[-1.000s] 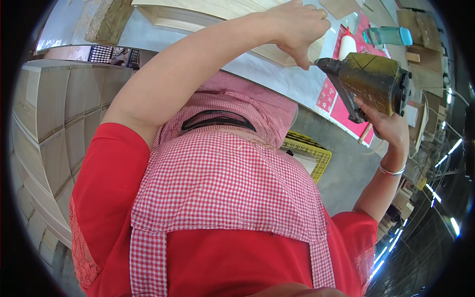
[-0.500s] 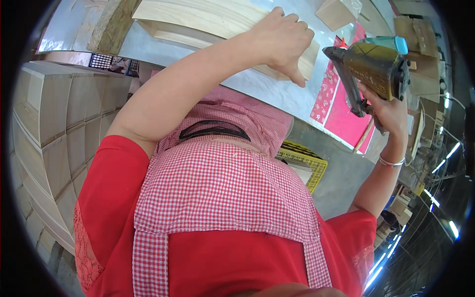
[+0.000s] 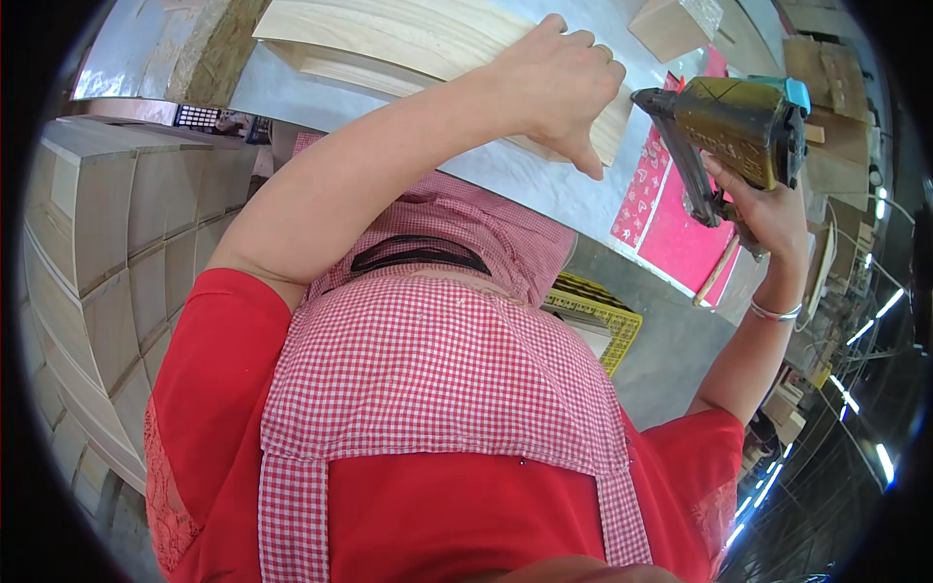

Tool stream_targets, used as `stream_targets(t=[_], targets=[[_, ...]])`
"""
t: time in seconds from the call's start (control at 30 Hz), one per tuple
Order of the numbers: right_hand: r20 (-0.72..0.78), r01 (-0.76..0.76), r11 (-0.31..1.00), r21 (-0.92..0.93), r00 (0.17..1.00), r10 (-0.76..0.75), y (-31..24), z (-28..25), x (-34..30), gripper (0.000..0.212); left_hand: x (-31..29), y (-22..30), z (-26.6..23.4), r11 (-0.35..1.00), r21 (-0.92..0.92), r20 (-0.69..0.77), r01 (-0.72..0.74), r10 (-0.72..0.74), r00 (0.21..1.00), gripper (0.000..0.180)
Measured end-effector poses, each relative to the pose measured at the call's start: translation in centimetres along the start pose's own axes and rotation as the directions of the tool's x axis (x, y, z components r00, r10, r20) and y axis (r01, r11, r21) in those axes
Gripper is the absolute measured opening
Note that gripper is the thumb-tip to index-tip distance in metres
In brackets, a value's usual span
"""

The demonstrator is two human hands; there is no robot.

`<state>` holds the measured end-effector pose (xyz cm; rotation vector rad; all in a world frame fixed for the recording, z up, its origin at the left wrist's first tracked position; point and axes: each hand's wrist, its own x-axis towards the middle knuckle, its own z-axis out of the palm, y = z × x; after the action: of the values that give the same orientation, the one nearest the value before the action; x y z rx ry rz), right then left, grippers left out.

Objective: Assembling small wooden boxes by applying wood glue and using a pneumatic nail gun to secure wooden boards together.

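Observation:
A long pale wooden box (image 3: 389, 37) lies on the white tabletop, one long side toward me. My left hand (image 3: 569, 89) is closed over its right end, fingers across the far side and thumb on the near side. Part of that end is hidden beneath the hand. My right hand (image 3: 768, 214) is wrapped round the handle of a nail gun (image 3: 727, 126) with a dark yellowish-brown body and black parts. Its nose points left toward the box's right end and is apart from the wood.
Stacked wooden boxes (image 3: 102, 214) stand at the left. A worn wooden block (image 3: 216, 53) is at the table's far left, another small box (image 3: 671, 27) at the far right. Pink patterned sheet (image 3: 671, 228) covers the table's right part. Below it sits a yellow crate (image 3: 622, 335).
Both hands have shifted very slightly to the right, the nail gun with the right one. Their grips look the same.

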<state>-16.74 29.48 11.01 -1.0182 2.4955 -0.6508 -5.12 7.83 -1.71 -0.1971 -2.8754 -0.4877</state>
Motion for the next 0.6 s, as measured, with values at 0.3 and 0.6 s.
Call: stream_targets(t=[0.3, 0.6], targets=[[0.022, -0.239, 0.966, -0.096, 0.97, 0.243, -1.4, -0.6, 0.3, 0.04, -2.3, 1.4, -0.5, 0.987, -0.084, -0.205, -0.141, 0.121, 0.971, 0.065], [-0.151, -0.161, 0.981, 0.107, 0.973, 0.176, 4.3, -0.7, -7.3, 0.041, -12.9, -3.7, 3.7, 0.984, -0.13, -0.319, -0.119, 0.072, 0.945, 0.04]])
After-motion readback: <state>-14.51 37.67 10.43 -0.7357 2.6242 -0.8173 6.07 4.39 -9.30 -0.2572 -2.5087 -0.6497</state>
